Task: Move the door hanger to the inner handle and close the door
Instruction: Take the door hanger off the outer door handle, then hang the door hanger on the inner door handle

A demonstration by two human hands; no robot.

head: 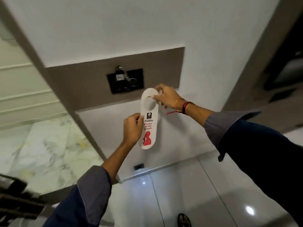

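Observation:
A white door hanger point(149, 122) with a round hole at its top and red "Please do not disturb" print hangs upright in front of the white door point(114, 30). My left hand point(132, 128) pinches its left edge at mid-height. My right hand point(165, 97) grips the top loop beside the hole. Just above the hanger sits the black lock plate with a metal handle point(129, 79), set in a brown band across the door. The hanger is off the handle, a short way below it.
The door's brown edge point(54, 82) runs diagonally at left, with a marble floor point(41, 145) beyond it. A glossy white tiled floor point(188, 194) lies below. A small black door stop point(138, 166) sits at the door's base. A dark frame point(246, 63) stands at right.

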